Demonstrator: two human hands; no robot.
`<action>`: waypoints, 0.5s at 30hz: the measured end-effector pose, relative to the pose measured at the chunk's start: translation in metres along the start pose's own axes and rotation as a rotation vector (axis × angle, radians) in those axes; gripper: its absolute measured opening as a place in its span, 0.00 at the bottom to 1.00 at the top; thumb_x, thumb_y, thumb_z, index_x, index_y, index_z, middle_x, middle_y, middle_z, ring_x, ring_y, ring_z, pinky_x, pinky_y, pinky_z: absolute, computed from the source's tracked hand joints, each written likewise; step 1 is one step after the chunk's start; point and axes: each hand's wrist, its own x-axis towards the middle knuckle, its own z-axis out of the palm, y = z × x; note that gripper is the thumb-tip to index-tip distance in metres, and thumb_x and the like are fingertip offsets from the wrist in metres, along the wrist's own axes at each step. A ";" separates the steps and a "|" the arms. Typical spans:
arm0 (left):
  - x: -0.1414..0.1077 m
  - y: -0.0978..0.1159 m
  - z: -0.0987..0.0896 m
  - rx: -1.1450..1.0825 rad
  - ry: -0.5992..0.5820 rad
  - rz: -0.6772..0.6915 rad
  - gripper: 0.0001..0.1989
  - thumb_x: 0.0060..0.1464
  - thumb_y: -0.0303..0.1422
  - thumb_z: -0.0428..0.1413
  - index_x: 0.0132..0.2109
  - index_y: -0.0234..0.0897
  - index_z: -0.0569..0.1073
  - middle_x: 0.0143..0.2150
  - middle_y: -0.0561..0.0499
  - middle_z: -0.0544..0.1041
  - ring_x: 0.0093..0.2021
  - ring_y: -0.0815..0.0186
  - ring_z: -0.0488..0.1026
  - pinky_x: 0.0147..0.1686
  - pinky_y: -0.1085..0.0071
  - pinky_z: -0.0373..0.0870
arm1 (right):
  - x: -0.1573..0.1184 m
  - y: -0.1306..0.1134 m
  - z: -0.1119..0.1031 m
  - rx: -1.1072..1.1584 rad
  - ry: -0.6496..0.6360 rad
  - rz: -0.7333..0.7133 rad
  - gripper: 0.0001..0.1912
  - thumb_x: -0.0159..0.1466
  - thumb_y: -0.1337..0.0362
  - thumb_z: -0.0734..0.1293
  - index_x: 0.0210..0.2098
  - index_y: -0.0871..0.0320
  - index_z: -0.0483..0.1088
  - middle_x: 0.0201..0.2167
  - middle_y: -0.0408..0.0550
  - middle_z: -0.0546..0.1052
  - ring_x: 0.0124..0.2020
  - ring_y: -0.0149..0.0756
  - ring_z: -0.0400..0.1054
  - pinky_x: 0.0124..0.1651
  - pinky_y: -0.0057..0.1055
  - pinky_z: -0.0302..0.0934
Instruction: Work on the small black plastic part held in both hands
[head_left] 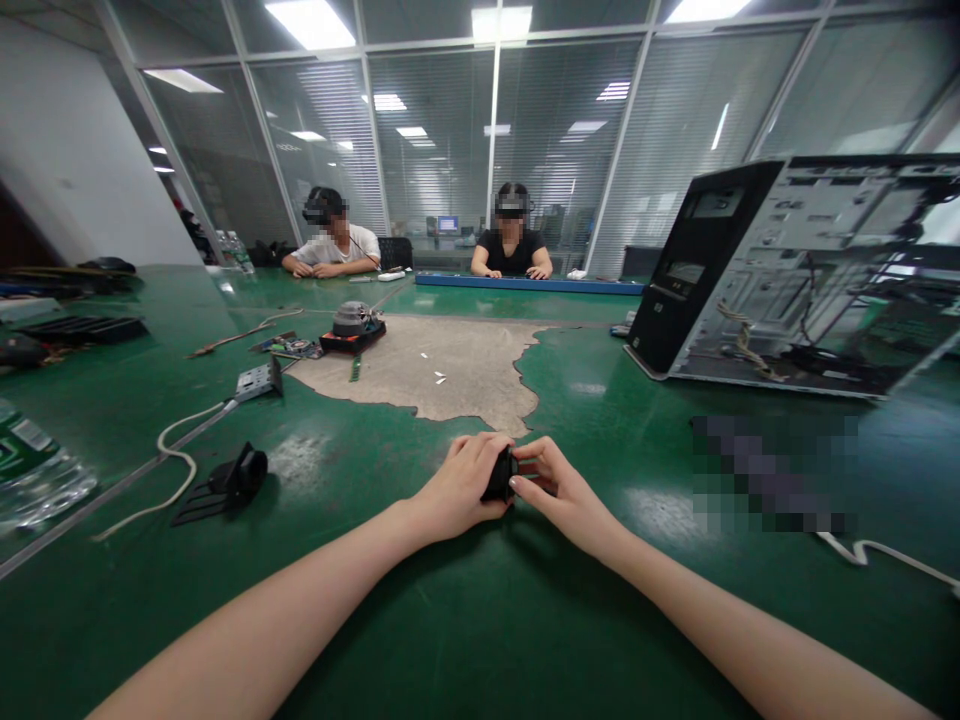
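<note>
My left hand (474, 480) is wrapped around a small black boxy part (498, 478), low over the green tabletop. From the other side my right hand (559, 490) pinches the edge of the same part between thumb and fingers. Much of the part is hidden by my fingers, so its exact kind cannot be made out. To the left of my hands lies a black plastic bracket with a round end (238, 476). Just beyond my hands, a bare grey-beige patch (472, 375) shows in the tabletop, with a few white scraps on it.
An open computer case (705, 270) stands at right, near a pixelated dark object (765, 470) with a white cable. At left are a water bottle (37, 470), a metal box (259, 380) with cable, and a heatsink with fan (354, 322). Two people sit across the table (360, 590).
</note>
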 end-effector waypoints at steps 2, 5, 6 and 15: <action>0.000 0.000 0.000 0.000 -0.002 -0.003 0.27 0.43 0.29 0.55 0.50 0.40 0.53 0.48 0.46 0.63 0.51 0.59 0.59 0.49 0.60 0.54 | 0.000 0.001 0.000 -0.006 0.005 0.007 0.11 0.58 0.63 0.61 0.41 0.55 0.57 0.37 0.46 0.67 0.39 0.32 0.66 0.41 0.34 0.64; 0.000 0.000 0.000 0.000 -0.001 -0.002 0.28 0.42 0.28 0.55 0.51 0.39 0.53 0.49 0.46 0.63 0.51 0.59 0.59 0.49 0.61 0.54 | 0.000 0.001 0.000 -0.027 -0.004 0.016 0.14 0.58 0.63 0.61 0.43 0.56 0.57 0.40 0.48 0.67 0.39 0.33 0.65 0.42 0.35 0.64; 0.000 0.000 0.000 -0.001 0.001 -0.001 0.28 0.42 0.28 0.55 0.51 0.39 0.53 0.49 0.46 0.63 0.51 0.60 0.59 0.49 0.61 0.54 | 0.000 0.001 0.000 -0.034 -0.012 0.017 0.14 0.58 0.63 0.60 0.43 0.56 0.57 0.40 0.48 0.67 0.39 0.34 0.65 0.42 0.35 0.63; -0.001 0.000 0.000 0.002 -0.004 0.009 0.28 0.43 0.28 0.55 0.51 0.39 0.52 0.49 0.45 0.62 0.51 0.59 0.58 0.50 0.61 0.53 | -0.001 -0.006 -0.001 -0.047 0.024 -0.051 0.09 0.58 0.64 0.61 0.39 0.55 0.61 0.37 0.45 0.67 0.41 0.34 0.65 0.43 0.34 0.63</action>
